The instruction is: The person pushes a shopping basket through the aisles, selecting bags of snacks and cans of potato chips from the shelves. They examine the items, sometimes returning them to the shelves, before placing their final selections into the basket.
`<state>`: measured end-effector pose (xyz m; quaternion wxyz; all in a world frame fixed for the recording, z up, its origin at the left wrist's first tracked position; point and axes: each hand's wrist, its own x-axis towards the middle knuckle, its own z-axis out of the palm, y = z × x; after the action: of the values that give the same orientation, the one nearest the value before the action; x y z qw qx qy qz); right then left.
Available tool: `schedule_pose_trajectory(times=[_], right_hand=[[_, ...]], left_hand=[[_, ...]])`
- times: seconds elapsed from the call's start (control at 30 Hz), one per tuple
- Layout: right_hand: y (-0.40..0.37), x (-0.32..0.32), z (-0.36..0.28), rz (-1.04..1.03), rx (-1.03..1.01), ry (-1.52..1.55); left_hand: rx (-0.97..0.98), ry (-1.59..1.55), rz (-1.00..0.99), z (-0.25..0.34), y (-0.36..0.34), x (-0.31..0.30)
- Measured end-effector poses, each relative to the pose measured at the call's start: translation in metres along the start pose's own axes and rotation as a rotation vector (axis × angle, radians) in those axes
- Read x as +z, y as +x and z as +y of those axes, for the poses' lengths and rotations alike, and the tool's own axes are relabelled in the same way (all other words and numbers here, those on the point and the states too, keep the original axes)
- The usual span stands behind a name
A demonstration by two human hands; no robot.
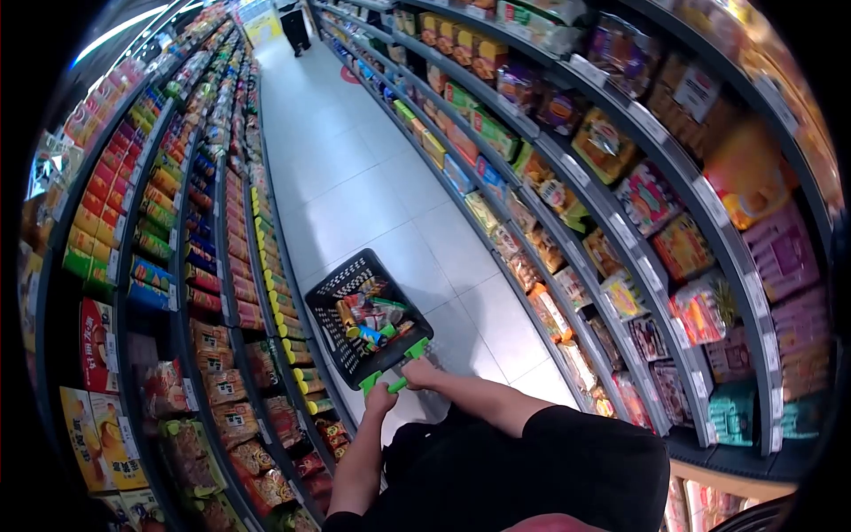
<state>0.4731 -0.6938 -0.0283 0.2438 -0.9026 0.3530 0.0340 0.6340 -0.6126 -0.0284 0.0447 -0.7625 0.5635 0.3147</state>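
Note:
Both my hands grip the green handle (396, 385) of a black shopping cart (323, 306) in front of me. My left hand (381, 398) is wrapped round the handle's left part. Farther along the bar, my right hand (421, 372) is closed on its right part. Inside the cart's perforated basket lie several colourful packages (377, 312), among them a blue cylindrical can (369, 335). Smaller labels on the goods are too small to read.
Shelves of snack tubes and bags (213, 257) line the left side. On the right stand shelves of packaged baked goods (612, 213). Pale floor tiles (372, 191) run between them. A person in dark clothes (294, 28) stands at the aisle's far end.

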Motion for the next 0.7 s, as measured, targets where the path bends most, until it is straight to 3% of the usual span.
schedule_pose_trajectory(times=[0.13, 0.2, 0.33, 0.4, 0.53, 0.7], right_hand=[[0.022, -0.028, -0.001, -0.151, 0.005, -0.008], [0.026, -0.030, 0.000, -0.298, -0.039, 0.048], [0.026, -0.049, -0.005, -0.360, -0.036, 0.085], [0.052, -0.022, 0.007, -0.327, -0.011, 0.066], [0.135, -0.111, -0.025, -0.400, 0.109, 0.096], [0.186, -0.121, -0.019, -0.327, 0.023, 0.066]], left_hand=[[-0.075, -0.003, -0.021, 0.028, -0.008, -0.034], [-0.017, -0.021, -0.108, 0.027, -0.003, -0.031], [0.202, -0.100, -0.268, -0.002, 0.024, -0.016], [0.249, -0.196, -0.297, -0.019, 0.050, -0.025], [0.172, -0.156, -0.352, -0.025, 0.097, -0.152], [0.302, -0.024, -0.409, -0.049, 0.153, -0.179]])
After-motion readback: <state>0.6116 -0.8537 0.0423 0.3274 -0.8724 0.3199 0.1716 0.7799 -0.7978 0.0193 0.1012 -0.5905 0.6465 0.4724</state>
